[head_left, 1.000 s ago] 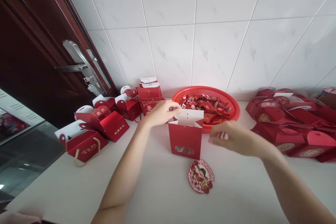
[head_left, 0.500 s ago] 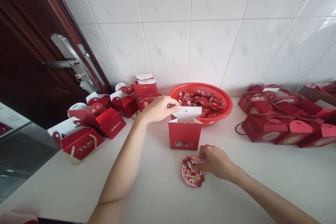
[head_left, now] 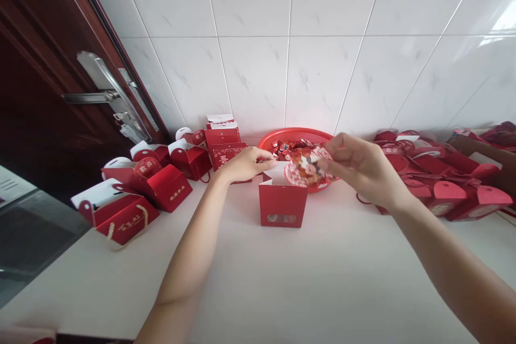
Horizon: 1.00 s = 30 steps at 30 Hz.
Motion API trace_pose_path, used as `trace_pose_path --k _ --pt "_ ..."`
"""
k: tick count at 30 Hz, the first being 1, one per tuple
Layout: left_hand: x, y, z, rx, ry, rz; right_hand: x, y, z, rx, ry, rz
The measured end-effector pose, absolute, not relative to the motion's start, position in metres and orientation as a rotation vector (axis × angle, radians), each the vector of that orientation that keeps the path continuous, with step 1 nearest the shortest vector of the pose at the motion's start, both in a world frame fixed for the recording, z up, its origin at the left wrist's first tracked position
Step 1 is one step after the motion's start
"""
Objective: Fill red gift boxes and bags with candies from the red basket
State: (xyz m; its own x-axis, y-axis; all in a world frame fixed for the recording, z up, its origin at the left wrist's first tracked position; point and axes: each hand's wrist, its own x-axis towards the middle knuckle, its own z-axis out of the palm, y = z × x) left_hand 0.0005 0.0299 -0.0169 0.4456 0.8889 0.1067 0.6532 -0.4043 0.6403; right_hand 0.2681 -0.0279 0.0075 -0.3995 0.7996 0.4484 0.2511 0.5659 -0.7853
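Observation:
An upright red gift box stands on the table with its top open and a clear window low on its front. My left hand pinches the white inner flap at the box's upper left. Above the box's right side, my right hand grips a round printed card between thumb and fingers. The card is patterned in red and white, slightly blurred, and hides part of the opening. Behind both is a red plastic basket holding wrapped candies.
Several red boxes with handles stand at the left, near flatter red boxes. More red boxes crowd the right side beside a brown carton. A tiled wall closes off the back; a dark door is at left.
My right hand has lifted the round card off the table and carried it up to the box's opening. My left hand stays at the flap.

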Motion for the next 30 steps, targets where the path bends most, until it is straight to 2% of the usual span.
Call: trace_pose_path --k 3,12,23,30 --pt "-0.001 0.031 -0.019 2.126 1.276 0.602 0.251 -0.012 0.012 -0.919 -1.973 0.642" --pt "0.001 0.03 -0.016 2.184 1.318 0.584 0.218 0.015 0.01 -1.024 -2.559 0.54" --pt "0.002 0.028 -0.014 2.182 1.285 0.574 0.184 0.047 0.033 -0.88 -3.197 1.098" --pt "0.004 0.025 -0.012 2.166 1.305 0.593 0.161 0.053 0.034 -1.045 -3.304 1.125"
